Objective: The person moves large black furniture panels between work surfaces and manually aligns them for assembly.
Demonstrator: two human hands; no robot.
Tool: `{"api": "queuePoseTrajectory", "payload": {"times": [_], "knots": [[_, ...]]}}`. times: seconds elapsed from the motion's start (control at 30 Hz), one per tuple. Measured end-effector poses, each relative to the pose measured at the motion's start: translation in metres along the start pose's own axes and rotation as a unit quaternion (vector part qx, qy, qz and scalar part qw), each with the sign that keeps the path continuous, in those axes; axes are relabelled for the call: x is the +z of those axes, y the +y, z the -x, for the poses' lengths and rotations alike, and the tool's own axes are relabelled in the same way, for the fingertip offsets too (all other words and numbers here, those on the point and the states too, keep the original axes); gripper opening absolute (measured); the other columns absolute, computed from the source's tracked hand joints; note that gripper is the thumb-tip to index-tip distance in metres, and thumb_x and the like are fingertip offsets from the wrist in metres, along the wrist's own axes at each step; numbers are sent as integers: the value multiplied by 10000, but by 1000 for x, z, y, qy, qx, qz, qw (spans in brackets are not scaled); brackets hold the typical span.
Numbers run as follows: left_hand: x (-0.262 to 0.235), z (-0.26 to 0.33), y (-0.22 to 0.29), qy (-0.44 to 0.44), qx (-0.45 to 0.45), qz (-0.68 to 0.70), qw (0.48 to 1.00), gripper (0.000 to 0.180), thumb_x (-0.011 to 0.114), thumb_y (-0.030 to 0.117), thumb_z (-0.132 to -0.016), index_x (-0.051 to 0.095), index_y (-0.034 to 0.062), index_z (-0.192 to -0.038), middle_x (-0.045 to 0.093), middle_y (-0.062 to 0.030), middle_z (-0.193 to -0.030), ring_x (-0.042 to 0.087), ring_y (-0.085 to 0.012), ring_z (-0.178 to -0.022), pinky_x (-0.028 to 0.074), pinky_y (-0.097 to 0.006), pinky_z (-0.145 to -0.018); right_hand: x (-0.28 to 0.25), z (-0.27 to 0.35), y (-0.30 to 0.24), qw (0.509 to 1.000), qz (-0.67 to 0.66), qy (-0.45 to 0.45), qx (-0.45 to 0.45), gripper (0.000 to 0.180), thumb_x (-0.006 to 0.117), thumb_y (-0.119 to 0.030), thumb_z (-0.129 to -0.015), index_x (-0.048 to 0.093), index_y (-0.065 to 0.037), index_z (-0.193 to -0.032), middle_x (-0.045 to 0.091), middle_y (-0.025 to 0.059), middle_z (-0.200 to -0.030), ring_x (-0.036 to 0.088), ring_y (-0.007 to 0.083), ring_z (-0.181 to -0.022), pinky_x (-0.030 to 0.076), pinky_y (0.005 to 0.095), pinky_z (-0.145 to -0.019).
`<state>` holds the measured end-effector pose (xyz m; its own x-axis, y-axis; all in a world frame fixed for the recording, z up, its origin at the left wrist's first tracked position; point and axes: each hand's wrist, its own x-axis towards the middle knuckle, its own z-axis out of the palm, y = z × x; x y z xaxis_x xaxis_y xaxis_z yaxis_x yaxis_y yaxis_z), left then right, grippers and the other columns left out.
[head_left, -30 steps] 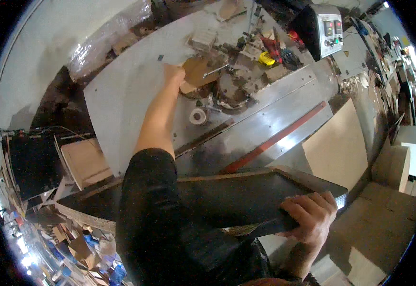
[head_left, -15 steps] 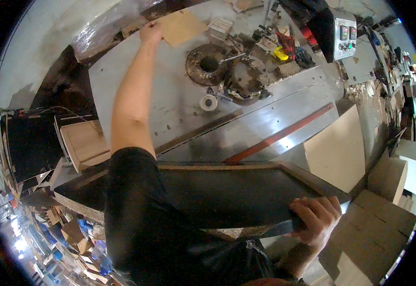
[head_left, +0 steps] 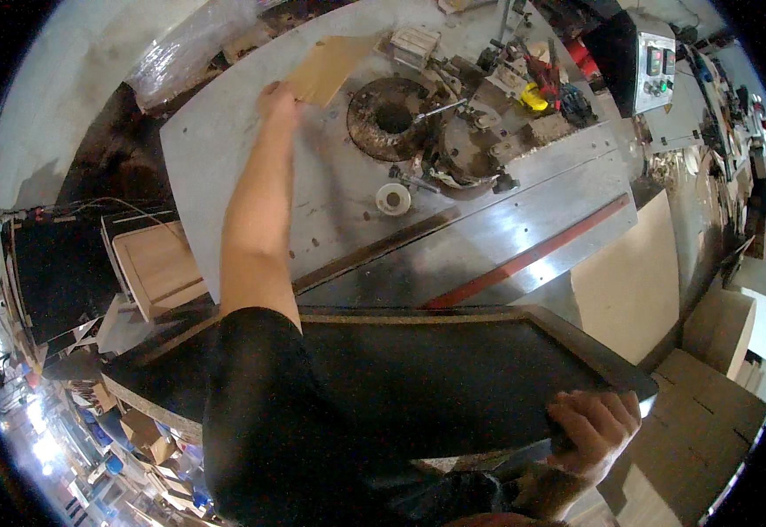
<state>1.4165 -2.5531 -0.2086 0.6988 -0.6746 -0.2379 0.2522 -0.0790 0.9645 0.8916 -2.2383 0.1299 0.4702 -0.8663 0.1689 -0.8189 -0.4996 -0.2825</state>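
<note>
My left hand (head_left: pixel 280 99) is stretched far forward over the grey metal machine table (head_left: pixel 216 149). Its closed fingers hold the near-left corner of a thin tan sheet (head_left: pixel 323 72), which looks like sandpaper. The sheet is tilted, with a faint shadow on the table beside it. Close to my body lies a black panel (head_left: pixel 435 369) with a raised rim and raw chipboard edges. My right hand (head_left: pixel 598 430) is curled over the near right edge of this panel, its fingertips on the black face. My left upper arm covers part of the panel.
Right of the sheet is a round, dusty spindle opening (head_left: pixel 391 119) with metal clamps and fittings (head_left: pixel 471 145) beside it. A small white ring (head_left: pixel 392 199) lies nearer. A red strip (head_left: pixel 528 250) runs along the table. A control box (head_left: pixel 655 66) stands far right, above leaning boards (head_left: pixel 629 277).
My left hand has drawn slightly toward me, and the tan sheet has come up from lying flat to a tilt. My right hand keeps its grip on the panel.
</note>
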Motion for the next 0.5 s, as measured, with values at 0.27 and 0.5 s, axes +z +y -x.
{"api": "queuePoseTrajectory", "payload": {"times": [0.27, 0.5], "knots": [[-26, 2, 11, 18, -127, 136, 982, 285, 575, 90, -949, 541, -59, -1190, 631, -186, -1014, 646, -269, -1001, 613, -404, -766, 2, -5, 4, 1000, -4, -1, -1, 692, 429, -747, -874, 698, -129, -716, 715, 38, -724, 684, 201, -643, 378, 342, -579], [-6, 61, 8, -47, -232, 292, 927, 358, 496, 327, -1010, 571, 0, -1137, 664, -130, -1037, 641, -253, -986, 530, -398, -930, 1, -7, 1, 999, -29, -8, 19, 527, 533, -613, -847, 719, -134, -732, 719, 52, -735, 679, 217, -638, 421, 368, -604]]}}
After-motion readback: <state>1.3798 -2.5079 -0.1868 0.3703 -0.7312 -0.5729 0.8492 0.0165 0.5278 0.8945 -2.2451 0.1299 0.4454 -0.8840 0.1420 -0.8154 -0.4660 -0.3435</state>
